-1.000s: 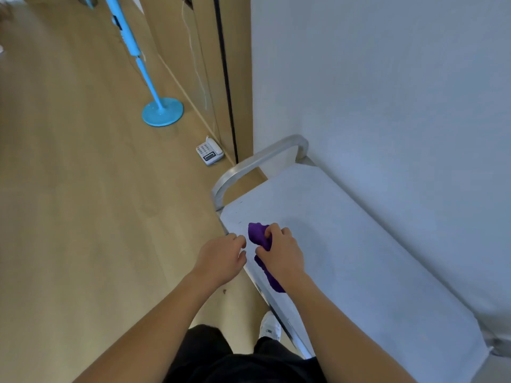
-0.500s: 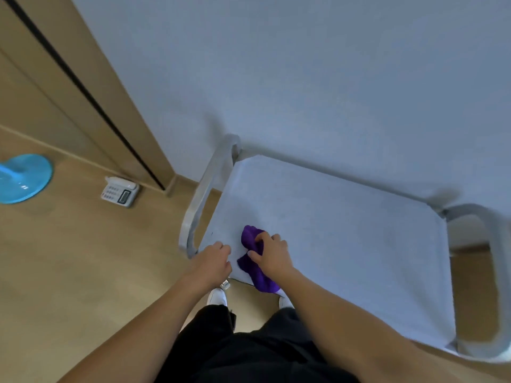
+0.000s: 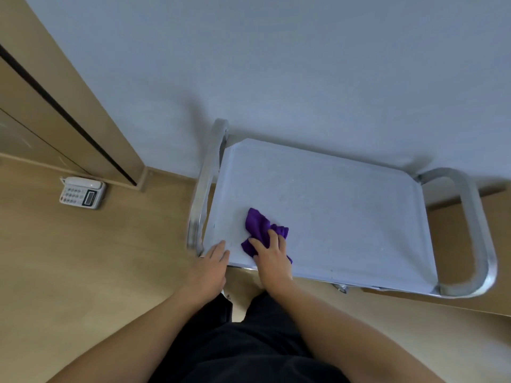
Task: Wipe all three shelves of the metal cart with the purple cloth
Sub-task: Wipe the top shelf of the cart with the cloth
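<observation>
The right hand (image 3: 272, 258) presses flat-fingered on the purple cloth (image 3: 258, 225) — bunched just ahead of it; the left hand (image 3: 211, 265), fingers straight, rests alongside on the shelf (image 3: 345, 217).

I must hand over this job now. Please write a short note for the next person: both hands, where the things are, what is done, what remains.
Left hand: open, resting flat on the near left corner of the top shelf of the metal cart.
Right hand: open, fingers pressing the purple cloth onto the top shelf, near its left front corner.
Done: wiping of the top shelf has begun. How much is already wiped cannot be told.
Left: the rest of the top shelf toward the right and back, then the two lower shelves, which are hidden under the top one.
</observation>
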Demonstrator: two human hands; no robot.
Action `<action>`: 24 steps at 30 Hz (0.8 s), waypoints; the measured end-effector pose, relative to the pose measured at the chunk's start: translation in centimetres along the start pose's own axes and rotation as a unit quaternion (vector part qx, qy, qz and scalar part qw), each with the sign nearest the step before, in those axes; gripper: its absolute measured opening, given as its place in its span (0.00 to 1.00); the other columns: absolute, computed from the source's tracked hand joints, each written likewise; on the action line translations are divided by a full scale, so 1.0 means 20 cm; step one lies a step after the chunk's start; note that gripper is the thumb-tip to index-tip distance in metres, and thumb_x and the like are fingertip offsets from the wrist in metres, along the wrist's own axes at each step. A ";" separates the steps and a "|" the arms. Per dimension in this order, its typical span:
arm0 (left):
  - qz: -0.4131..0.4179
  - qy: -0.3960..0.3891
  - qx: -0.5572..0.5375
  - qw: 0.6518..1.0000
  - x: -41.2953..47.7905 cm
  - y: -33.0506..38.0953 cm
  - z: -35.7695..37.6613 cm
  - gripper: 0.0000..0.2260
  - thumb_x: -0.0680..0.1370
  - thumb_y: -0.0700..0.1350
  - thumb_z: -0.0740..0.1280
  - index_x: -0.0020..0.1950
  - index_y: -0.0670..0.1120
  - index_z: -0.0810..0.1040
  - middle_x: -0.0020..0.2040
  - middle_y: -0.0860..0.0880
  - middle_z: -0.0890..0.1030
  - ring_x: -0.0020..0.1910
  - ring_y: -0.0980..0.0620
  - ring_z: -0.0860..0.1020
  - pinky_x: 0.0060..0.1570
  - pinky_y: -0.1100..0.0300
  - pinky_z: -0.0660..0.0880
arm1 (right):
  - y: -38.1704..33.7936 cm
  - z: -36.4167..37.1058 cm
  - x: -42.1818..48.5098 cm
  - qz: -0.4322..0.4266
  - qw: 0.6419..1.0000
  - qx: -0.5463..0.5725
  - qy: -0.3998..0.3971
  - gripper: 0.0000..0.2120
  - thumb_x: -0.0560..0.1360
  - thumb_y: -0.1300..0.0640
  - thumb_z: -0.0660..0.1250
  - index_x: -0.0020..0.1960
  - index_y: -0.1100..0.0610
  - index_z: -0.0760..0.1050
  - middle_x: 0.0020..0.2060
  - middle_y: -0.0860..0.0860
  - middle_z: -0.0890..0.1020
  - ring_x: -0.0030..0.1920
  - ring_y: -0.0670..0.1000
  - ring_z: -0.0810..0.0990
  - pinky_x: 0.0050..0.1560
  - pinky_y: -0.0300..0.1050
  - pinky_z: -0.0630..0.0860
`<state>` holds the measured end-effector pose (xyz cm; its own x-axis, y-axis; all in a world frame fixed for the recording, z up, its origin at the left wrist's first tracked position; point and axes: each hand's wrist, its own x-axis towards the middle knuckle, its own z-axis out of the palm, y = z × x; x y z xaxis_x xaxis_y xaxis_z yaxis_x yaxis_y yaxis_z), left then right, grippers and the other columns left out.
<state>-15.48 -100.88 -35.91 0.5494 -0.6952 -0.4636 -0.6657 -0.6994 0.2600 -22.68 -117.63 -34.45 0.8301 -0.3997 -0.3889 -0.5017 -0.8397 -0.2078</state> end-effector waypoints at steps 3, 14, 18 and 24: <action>0.009 0.007 -0.021 1.000 -0.05 -0.03 0.02 0.30 0.77 0.41 0.60 0.78 0.43 0.54 0.80 0.47 0.46 0.78 0.50 0.48 0.72 0.54 0.62 | -0.06 -0.03 0.14 -0.003 1.000 0.008 0.016 0.26 0.80 0.55 0.62 0.73 0.41 0.58 0.75 0.55 0.55 0.75 0.60 0.54 0.52 0.50 0.79; 0.026 0.051 -0.054 0.997 -0.08 -0.08 0.00 0.27 0.79 0.41 0.58 0.78 0.42 0.56 0.80 0.50 0.51 0.77 0.56 0.54 0.65 0.63 0.67 | -0.24 0.04 0.07 -0.066 0.998 0.009 0.013 0.23 0.78 0.56 0.64 0.70 0.49 0.62 0.63 0.52 0.69 0.62 0.57 0.68 0.45 0.50 0.79; 0.029 0.048 -0.069 0.996 -0.09 -0.09 -0.02 0.26 0.79 0.41 0.58 0.77 0.43 0.57 0.80 0.52 0.50 0.77 0.57 0.53 0.66 0.63 0.67 | -0.19 -0.02 0.20 -0.038 0.999 -0.006 -0.002 0.21 0.77 0.60 0.64 0.68 0.51 0.65 0.64 0.55 0.67 0.63 0.58 0.67 0.51 0.53 0.79; 0.033 0.030 -0.073 0.996 -0.10 -0.11 -0.03 0.27 0.80 0.42 0.57 0.78 0.43 0.55 0.80 0.53 0.45 0.78 0.57 0.48 0.69 0.59 0.66 | -0.16 -0.08 0.36 0.006 0.998 -0.056 0.000 0.29 0.77 0.60 0.65 0.74 0.48 0.59 0.70 0.59 0.61 0.67 0.62 0.63 0.57 0.55 0.76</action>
<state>-14.92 -98.07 -35.04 0.5388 -0.7459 -0.3916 -0.6227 -0.6657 0.4112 -14.76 -118.41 -35.14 0.8244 -0.4102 -0.3900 -0.4814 -0.8705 -0.1021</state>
